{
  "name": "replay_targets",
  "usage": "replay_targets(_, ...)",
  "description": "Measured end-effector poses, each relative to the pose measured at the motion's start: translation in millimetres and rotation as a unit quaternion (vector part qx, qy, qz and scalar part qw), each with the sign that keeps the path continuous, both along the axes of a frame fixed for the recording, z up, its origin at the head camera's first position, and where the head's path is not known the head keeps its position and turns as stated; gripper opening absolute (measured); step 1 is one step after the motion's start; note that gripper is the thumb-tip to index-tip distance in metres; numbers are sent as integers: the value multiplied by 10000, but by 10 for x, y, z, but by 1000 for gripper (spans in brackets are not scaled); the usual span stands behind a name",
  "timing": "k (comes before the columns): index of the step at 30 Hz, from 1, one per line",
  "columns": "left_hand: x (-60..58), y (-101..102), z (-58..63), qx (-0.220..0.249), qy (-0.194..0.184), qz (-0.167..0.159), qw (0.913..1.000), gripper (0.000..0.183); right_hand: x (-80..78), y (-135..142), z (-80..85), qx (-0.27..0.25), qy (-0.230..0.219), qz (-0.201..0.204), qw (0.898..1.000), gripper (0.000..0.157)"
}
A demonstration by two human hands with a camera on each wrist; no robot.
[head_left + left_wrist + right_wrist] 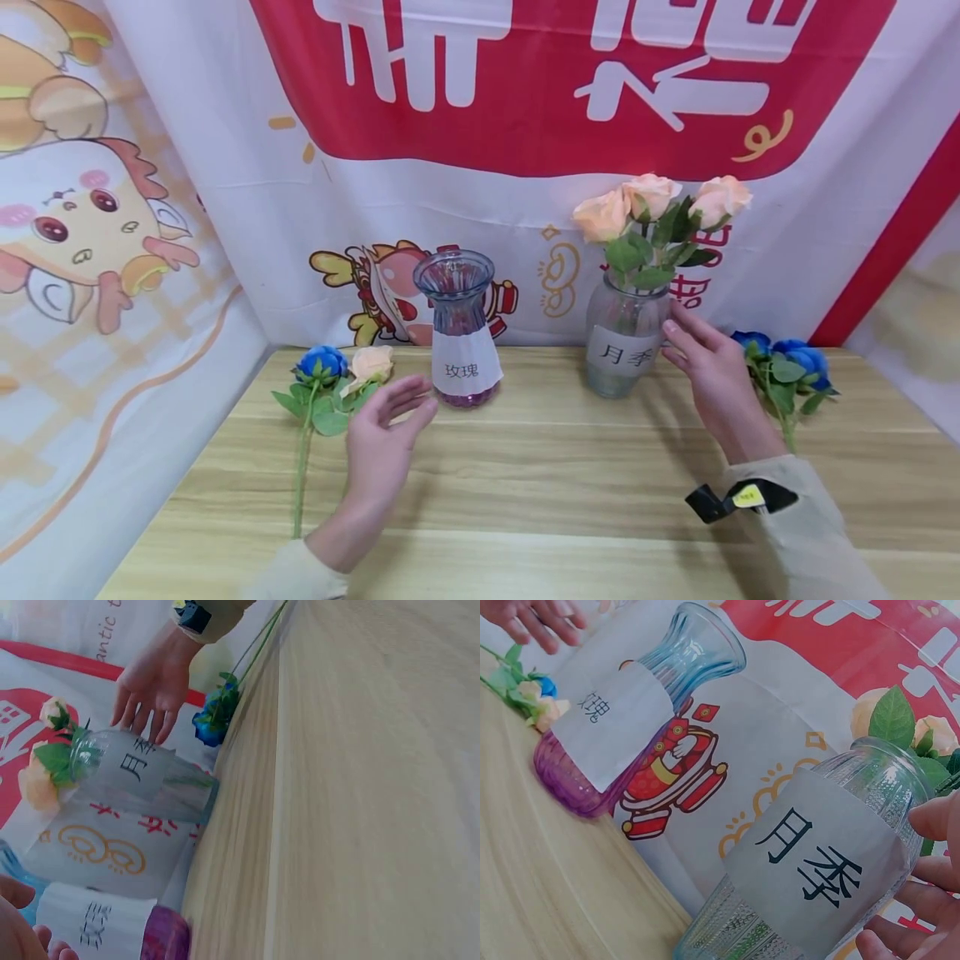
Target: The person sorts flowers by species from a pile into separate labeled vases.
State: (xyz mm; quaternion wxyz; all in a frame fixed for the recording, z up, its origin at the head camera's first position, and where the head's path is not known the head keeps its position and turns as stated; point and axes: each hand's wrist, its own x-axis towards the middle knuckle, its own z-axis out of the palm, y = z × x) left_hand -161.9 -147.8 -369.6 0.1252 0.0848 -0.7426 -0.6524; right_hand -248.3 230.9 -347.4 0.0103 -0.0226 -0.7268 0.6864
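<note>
Head view: the right hand, fingers loosely spread, is at the right side of the clear vase on the table, contact unclear; the left hand, slack and holding nothing, hangs near the blue-and-purple vase. A sideways nudge could tip the clear vase, its peach roses probably making it top-heavy

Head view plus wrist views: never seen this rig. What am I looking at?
No machine: just a person, bare-handed. One camera on the head looks forward and down; one on each wrist shows that hand's work. On the wooden table stand a clear vase with peach flowers and a blue-purple vase with none; a blue flower and a peach flower lie left, blue flowers right. The right hand seems to touch the clear vase's side; the left hand, near the blue-purple vase, holds nothing.
</note>
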Motion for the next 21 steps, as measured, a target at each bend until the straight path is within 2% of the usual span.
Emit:
replay_targets(6, 136, -399, -51, -271, -462, 264, 9982, 42, -13, 8, 4, -56, -74, -6, 10000, 78)
replay_targets(11, 221, -692, -119, -535, -1032, 448, 9922, 49, -11, 14, -2, -114, -101, 23, 9999, 78)
replay_targets(14, 249, -811, -174, -564, -1252, 470, 9894, 53, -12, 15, -1, -109, -79, 26, 9999, 78)
replay_targets(21, 264, -953, -322, -842, -1431, 402, 9853, 53, -13, 6, -3, -80, -64, 23, 9999, 79)
